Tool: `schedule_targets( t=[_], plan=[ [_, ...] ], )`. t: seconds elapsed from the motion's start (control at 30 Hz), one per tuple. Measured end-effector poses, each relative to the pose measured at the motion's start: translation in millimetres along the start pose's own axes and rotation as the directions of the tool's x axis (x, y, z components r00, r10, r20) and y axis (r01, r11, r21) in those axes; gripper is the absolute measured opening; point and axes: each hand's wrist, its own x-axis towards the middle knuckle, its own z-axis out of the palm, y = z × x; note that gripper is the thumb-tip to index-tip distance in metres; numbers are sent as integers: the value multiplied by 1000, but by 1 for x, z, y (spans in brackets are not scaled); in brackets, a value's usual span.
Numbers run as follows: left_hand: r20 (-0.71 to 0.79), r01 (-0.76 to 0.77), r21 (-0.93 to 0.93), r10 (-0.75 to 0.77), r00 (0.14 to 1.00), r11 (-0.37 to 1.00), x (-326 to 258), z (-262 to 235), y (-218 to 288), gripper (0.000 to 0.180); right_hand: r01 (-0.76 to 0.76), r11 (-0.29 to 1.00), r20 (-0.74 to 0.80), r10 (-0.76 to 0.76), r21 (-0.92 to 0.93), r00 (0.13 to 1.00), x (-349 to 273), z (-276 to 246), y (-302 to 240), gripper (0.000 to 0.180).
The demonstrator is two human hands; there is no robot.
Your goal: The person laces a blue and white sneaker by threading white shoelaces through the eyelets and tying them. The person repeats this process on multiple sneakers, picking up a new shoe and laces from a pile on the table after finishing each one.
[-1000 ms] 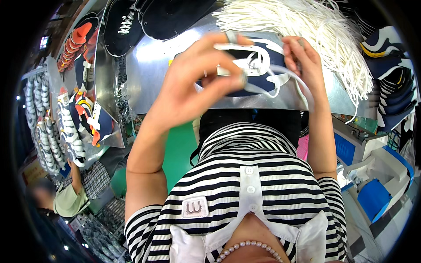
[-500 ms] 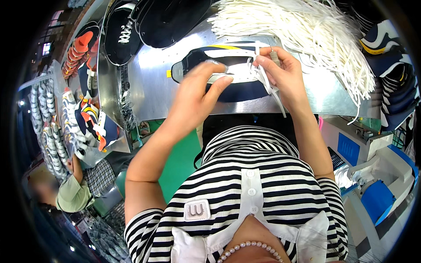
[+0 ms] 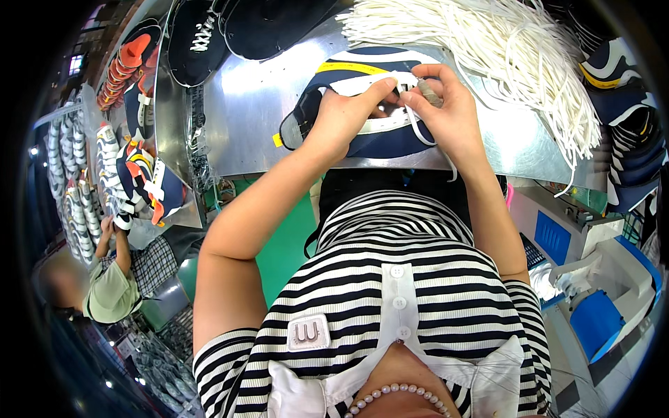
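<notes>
A navy shoe upper with white eyelet strips, a yellow stripe and a yellow tab lies on the metal table. My left hand reaches over its left half, thumb and fingers closed on the far eyelet strip. At the same strip, from the right, my right hand grips a small tool with a grey-beige wrapped handle; its tip is hard to make out. A white shoelace runs down from near the right fingertips across the upper, and its end hangs by the table's front edge.
A large heap of white laces covers the far right of the metal table. Black shoe uppers lie far left. Navy uppers are stacked at right, beside a grey-blue machine. Another person handles shoe parts at lower left.
My left hand has moved right and farther away, onto the far eyelet strip. The upper has tilted and spread open. My right hand has turned the tool toward the strip.
</notes>
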Motion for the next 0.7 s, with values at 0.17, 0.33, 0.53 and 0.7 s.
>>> schedule_targets(
  t=[0.17, 0.33, 0.53, 0.7],
  plan=[
    [-115, -149, 101, 161, 980, 984, -3, 5, -8, 20, 92, 992, 21, -91, -82, 996, -10, -3, -9, 38],
    [-93, -206, 199, 228, 969, 958, -6, 6, -8, 21, 193, 978, 72, -187, -82, 980, -19, -16, -14, 24],
    [-116, -173, 170, 194, 974, 970, -6, 6, -10, 19, 248, 955, 70, -239, -165, 968, -16, -19, -13, 15],
    [-90, -285, 190, 306, 948, 939, -6, 5, -12, 19, 207, 929, 178, -158, -308, 971, -10, -22, -23, 17]
  ],
)
